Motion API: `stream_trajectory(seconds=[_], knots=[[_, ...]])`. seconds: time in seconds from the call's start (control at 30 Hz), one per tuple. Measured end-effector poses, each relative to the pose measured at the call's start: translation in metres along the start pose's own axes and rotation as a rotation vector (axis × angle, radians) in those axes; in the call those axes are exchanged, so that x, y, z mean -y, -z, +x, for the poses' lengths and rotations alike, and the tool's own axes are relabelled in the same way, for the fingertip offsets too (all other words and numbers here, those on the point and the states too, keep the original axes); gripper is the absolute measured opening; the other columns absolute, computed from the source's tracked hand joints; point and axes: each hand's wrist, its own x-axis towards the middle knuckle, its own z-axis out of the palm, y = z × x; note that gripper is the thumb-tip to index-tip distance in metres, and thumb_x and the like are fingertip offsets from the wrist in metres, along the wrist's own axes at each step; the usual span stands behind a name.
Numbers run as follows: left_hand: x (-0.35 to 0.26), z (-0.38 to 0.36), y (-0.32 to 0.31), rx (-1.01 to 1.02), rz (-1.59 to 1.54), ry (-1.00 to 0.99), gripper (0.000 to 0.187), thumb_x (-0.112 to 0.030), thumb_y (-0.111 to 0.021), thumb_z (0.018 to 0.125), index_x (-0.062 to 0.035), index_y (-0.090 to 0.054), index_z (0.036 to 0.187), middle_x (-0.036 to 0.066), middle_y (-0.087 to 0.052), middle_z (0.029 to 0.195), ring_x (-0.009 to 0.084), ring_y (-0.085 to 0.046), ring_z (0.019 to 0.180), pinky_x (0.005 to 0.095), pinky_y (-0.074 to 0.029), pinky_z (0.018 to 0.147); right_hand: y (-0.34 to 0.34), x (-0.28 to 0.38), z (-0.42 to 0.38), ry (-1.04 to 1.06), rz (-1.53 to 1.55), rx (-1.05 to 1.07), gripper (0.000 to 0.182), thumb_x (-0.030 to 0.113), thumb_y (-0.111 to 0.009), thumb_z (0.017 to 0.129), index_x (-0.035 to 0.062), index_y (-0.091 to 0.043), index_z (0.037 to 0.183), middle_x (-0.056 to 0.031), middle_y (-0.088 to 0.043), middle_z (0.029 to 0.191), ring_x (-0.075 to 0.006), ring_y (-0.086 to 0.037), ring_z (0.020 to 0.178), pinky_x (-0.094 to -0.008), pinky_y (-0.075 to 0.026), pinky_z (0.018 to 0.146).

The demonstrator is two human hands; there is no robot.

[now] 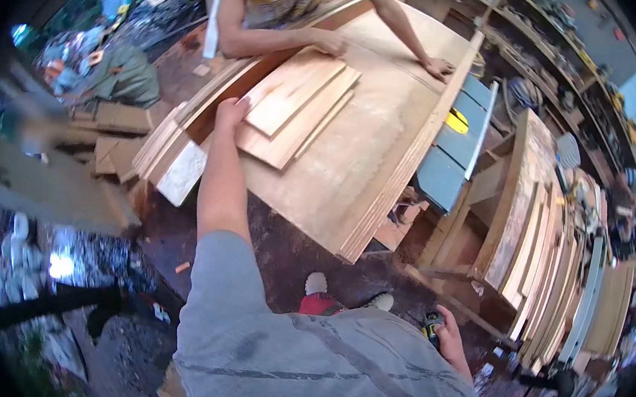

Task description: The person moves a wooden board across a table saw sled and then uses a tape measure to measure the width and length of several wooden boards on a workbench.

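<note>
We take the big plywood sheet point(352, 149) as our landmark: it lies flat across the middle of the view on a thick stack of like sheets, whose layered edges show along its near right side.

On the sheet, toward its left edge, lies a small pile of thin boards point(295, 113), fanned and overlapping, their long sides running away from us. Our left hand point(231, 111) reaches out at the end of a straight bare arm and rests on the near left corner of that pile, fingers laid over the edge of the boards. We cannot tell whether the fingers curl under a board or only press on top.

Our right hand point(451, 339) hangs low, well off the near right corner of the sheet, beside our grey shirt. It is closed around a small dark can point(433, 326) with a yellow band, the top of the can sticking out above the fingers.

At the far side of the sheet another person in a yellow top leans in. One of that person's hands point(330, 43) rests at the far end of the board pile; the other hand point(439, 67) is pressed flat near the sheet's far right edge.

Just beyond the sheet's right edge stands a blue-grey saw table point(455, 146) with a yellow patch on it. Farther right of the sheet, more boards lean upright in rows point(537, 240). Below the sheet's near edge, a red and white shoe point(320, 298) stands on the dark floor.
</note>
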Motion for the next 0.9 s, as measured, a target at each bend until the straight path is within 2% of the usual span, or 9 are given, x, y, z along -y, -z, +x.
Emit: stream_trajectory(seconds=[0.03, 0.1, 0.23, 0.4, 0.6, 0.63, 0.7, 0.83, 0.9], knots=[[0.009, 0.006, -0.008, -0.207, 0.146, -0.167, 0.051, -0.04, -0.073, 0.084, 0.0069, -0.07, 0.105, 0.016, -0.073, 0.09, 0.0199, -0.069, 0.079, 0.0354, -0.051, 0.074, 0.001, -0.002, -0.007, -0.001, 0.016, -0.03, 0.057, 0.007, -0.051, 0.088, 0.0025, -0.04, 0.144, -0.0079, -0.058, 0.117, -0.0151, -0.056, 0.104, -0.028, -0.043, 0.094], [-0.029, -0.024, 0.01, 0.13, 0.104, 0.004, 0.048, -0.041, -0.076, 0.083, 0.0043, -0.072, 0.096, 0.012, -0.071, 0.083, 0.0188, -0.065, 0.07, 0.0358, -0.051, 0.065, 0.0, -0.004, -0.023, -0.079, -0.042, -0.077, 0.054, 0.007, -0.052, 0.088, 0.0024, -0.043, 0.141, -0.0084, -0.058, 0.118, -0.0163, -0.055, 0.107, -0.0296, -0.043, 0.095], [-0.083, -0.054, 0.031, 0.373, 0.141, 0.091, 0.039, -0.044, -0.07, 0.089, -0.005, -0.069, 0.09, 0.003, -0.063, 0.075, 0.0155, -0.057, 0.065, 0.0344, -0.046, 0.057, 0.007, -0.036, -0.036, -0.087, 0.035, -0.178, 0.047, 0.012, -0.055, 0.089, 0.0028, -0.05, 0.136, -0.0075, -0.058, 0.122, -0.0165, -0.055, 0.109, -0.031, -0.044, 0.096], [-0.12, -0.126, 0.048, 0.501, -0.199, 0.014, 0.037, -0.034, -0.059, 0.098, -0.0018, -0.062, 0.114, 0.005, -0.066, 0.102, 0.0158, -0.064, 0.087, 0.0297, -0.052, 0.072, -0.005, -0.004, -0.04, -0.189, 0.421, -0.235, 0.04, 0.015, -0.055, 0.093, 0.0078, -0.056, 0.132, -0.0048, -0.06, 0.113, -0.0146, -0.058, 0.102, -0.0312, -0.048, 0.089], [-0.126, -0.274, 0.071, 0.463, -0.38, 0.055, 0.043, -0.028, -0.051, 0.103, 0.0052, -0.05, 0.131, 0.015, -0.061, 0.116, 0.0241, -0.062, 0.104, 0.0383, -0.054, 0.086, 0.032, -0.033, -0.017, -0.13, 0.521, -0.184, 0.037, 0.017, -0.054, 0.094, 0.0099, -0.058, 0.129, -0.007, -0.062, 0.113, -0.0163, -0.061, 0.1, -0.0327, -0.052, 0.086], [-0.151, -0.316, 0.06, 0.403, -0.385, 0.143, 0.045, -0.031, -0.048, 0.104, 0.0062, -0.051, 0.13, 0.016, -0.062, 0.115, 0.0261, -0.062, 0.105, 0.0393, -0.052, 0.088, 0.04, -0.039, -0.012, -0.132, 0.552, -0.17, 0.036, 0.018, -0.054, 0.095, 0.0098, -0.057, 0.13, -0.0075, -0.063, 0.111, -0.0167, -0.062, 0.098, -0.0329, -0.053, 0.085], [-0.132, -0.352, 0.027, 0.352, -0.22, -0.119, 0.046, -0.033, -0.046, 0.105, 0.0062, -0.053, 0.128, 0.017, -0.063, 0.112, 0.0273, -0.061, 0.104, 0.0381, -0.05, 0.09, 0.062, -0.055, 0.001, -0.102, 0.622, -0.107, 0.037, 0.021, -0.054, 0.096, 0.0078, -0.056, 0.131, -0.0081, -0.064, 0.111, -0.0171, -0.063, 0.099, -0.0339, -0.054, 0.086], [-0.203, -0.471, -0.101, 0.473, 0.033, -0.099, 0.041, -0.032, -0.045, 0.105, 0.0048, -0.058, 0.119, 0.012, -0.064, 0.107, 0.023, -0.059, 0.099, 0.0343, -0.048, 0.087, 0.118, -0.065, 0.006, -0.118, 0.777, -0.05, 0.037, 0.025, -0.052, 0.098, 0.0058, -0.056, 0.13, -0.0084, -0.064, 0.112, -0.0178, -0.064, 0.1, -0.0356, -0.054, 0.087], [-0.19, -0.51, -0.195, 0.747, -0.554, 0.067, 0.028, -0.026, -0.053, 0.103, 0.0008, -0.059, 0.11, 0.005, -0.061, 0.095, 0.0115, -0.055, 0.088, 0.0309, -0.048, 0.08, 0.154, -0.074, 0.003, -0.118, 0.841, -0.101, 0.039, 0.028, -0.051, 0.099, 0.0054, -0.055, 0.13, -0.0088, -0.064, 0.114, -0.0186, -0.064, 0.101, -0.0373, -0.055, 0.087]])
